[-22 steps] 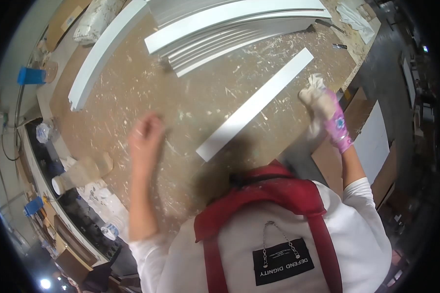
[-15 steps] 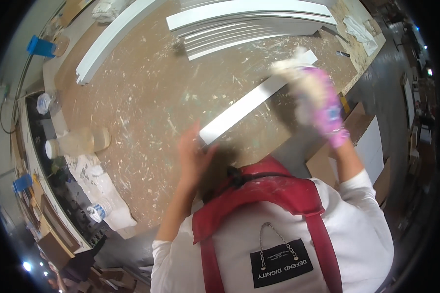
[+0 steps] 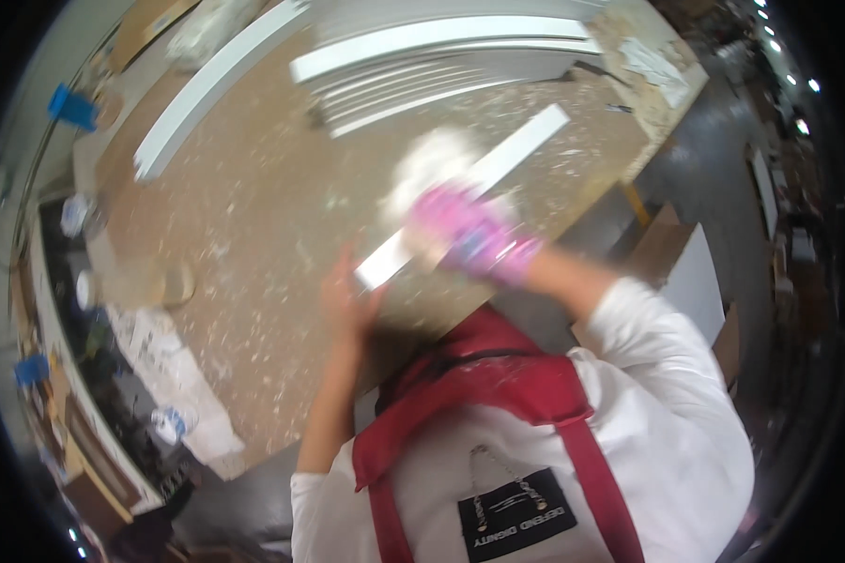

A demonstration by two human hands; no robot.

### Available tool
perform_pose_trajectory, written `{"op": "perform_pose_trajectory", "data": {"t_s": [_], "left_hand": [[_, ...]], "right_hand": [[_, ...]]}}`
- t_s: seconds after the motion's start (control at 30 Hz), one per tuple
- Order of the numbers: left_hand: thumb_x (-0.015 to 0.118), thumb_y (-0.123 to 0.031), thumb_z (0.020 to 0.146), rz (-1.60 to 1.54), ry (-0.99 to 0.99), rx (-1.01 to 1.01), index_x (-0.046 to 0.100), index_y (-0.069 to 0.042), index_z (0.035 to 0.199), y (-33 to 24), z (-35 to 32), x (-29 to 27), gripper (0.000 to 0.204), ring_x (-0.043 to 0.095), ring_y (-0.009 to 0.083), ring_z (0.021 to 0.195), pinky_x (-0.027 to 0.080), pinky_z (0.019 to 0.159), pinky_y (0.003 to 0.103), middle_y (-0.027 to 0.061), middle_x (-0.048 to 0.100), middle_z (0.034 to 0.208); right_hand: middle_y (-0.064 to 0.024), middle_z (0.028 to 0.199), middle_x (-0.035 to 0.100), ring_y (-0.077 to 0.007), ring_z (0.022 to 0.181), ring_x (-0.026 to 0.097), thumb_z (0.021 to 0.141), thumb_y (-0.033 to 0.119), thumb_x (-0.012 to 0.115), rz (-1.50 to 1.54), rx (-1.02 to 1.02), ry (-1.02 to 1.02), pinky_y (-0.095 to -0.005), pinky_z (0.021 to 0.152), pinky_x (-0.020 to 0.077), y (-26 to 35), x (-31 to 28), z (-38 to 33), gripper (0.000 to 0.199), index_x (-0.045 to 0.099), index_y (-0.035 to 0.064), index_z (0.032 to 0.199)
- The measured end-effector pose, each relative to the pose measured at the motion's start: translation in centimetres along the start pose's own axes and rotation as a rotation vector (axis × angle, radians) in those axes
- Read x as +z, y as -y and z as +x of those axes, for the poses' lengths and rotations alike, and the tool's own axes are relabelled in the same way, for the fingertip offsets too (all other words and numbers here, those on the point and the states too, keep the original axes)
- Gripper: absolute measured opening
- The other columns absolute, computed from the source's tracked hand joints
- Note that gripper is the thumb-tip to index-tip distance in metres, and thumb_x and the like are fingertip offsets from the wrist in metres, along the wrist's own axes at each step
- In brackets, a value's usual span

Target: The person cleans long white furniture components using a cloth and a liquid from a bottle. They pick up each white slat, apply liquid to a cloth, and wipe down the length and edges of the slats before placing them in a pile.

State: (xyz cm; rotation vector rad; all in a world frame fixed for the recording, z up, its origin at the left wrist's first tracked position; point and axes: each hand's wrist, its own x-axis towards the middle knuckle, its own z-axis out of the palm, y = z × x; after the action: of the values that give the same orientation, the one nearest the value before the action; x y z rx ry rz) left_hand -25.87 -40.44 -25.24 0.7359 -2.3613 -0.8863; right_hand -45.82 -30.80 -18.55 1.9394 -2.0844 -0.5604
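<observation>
A white slat (image 3: pixel 526 147) lies slantwise across the brown, paint-flecked worktable (image 3: pixel 282 216), its near end towards me. My bare left hand (image 3: pixel 349 298) grips that near end, thumb on one side and fingers on the other, though motion smears them. On top of the slat, a bunched white cloth (image 3: pixel 434 169) is pressed down by my right hand (image 3: pixel 469 233), which wears a pink and purple patterned glove. Cloth and glove cover the slat's middle, and both are blurred.
Several white slats (image 3: pixel 441 36) are stacked at the table's far side. A longer white piece (image 3: pixel 207 89) lies far left. Along the left edge stand a clear jar (image 3: pixel 174 284) and a stained paper sheet (image 3: pixel 164 361). Cardboard (image 3: pixel 643 253) leans beyond the right edge.
My right hand has swept the cloth from the slat's far end down towards its near end. My left hand stays at the near end. The whole view has shifted slightly.
</observation>
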Motion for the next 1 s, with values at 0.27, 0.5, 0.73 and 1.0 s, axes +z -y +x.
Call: {"op": "perform_pose_trajectory", "data": {"t_s": [0.27, 0.5, 0.73, 1.0], "left_hand": [[0.076, -0.007, 0.068, -0.209, 0.135, -0.309, 0.039, -0.002, 0.136, -2.8, 0.6, -1.8, 0.078, 0.053, 0.0277, 0.103, 0.040, 0.094, 0.037, 0.0147, 0.056, 0.110], [0.076, -0.006, 0.068, -0.153, 0.135, -0.333, 0.039, -0.001, 0.136, -2.3, 0.5, -1.9, 0.078, 0.052, 0.0272, 0.104, 0.039, 0.095, 0.038, 0.0139, 0.055, 0.109], [0.072, 0.000, 0.070, -0.135, 0.173, -0.269, 0.034, -0.002, 0.140, -1.7, 0.6, -1.8, 0.079, 0.052, 0.0205, 0.098, 0.041, 0.089, 0.032, 0.0102, 0.052, 0.107], [0.074, -0.005, 0.072, -0.158, 0.105, -0.328, 0.043, 0.000, 0.132, -2.4, 0.4, -1.6, 0.068, 0.051, 0.0262, 0.105, 0.040, 0.094, 0.036, 0.0145, 0.054, 0.112]], "right_hand": [[-0.0120, 0.081, 0.059, -0.0237, 0.077, 0.059, 0.081, 0.015, 0.053, 0.588, 0.491, -0.321, -0.0348, 0.067, 0.0495, -13.7, 9.2, -5.0, 0.015, 0.060, 0.0066, 0.091], [-0.0114, 0.089, 0.060, -0.0196, 0.076, 0.062, 0.078, 0.013, 0.055, -0.450, 0.055, 0.069, -0.0348, 0.063, 0.0521, -8.3, 7.7, -2.4, 0.034, 0.053, 0.0020, 0.110], [-0.0109, 0.081, 0.064, -0.0227, 0.073, 0.063, 0.082, 0.019, 0.057, 0.635, 0.815, -0.123, -0.0375, 0.064, 0.0507, -21.1, 15.6, -5.6, 0.015, 0.063, 0.0056, 0.081], [-0.0141, 0.088, 0.062, -0.0269, 0.081, 0.062, 0.084, 0.019, 0.052, 0.285, 0.393, -0.445, -0.0394, 0.069, 0.0496, -16.9, 10.1, -6.8, 0.023, 0.060, 0.0081, 0.102]]}}
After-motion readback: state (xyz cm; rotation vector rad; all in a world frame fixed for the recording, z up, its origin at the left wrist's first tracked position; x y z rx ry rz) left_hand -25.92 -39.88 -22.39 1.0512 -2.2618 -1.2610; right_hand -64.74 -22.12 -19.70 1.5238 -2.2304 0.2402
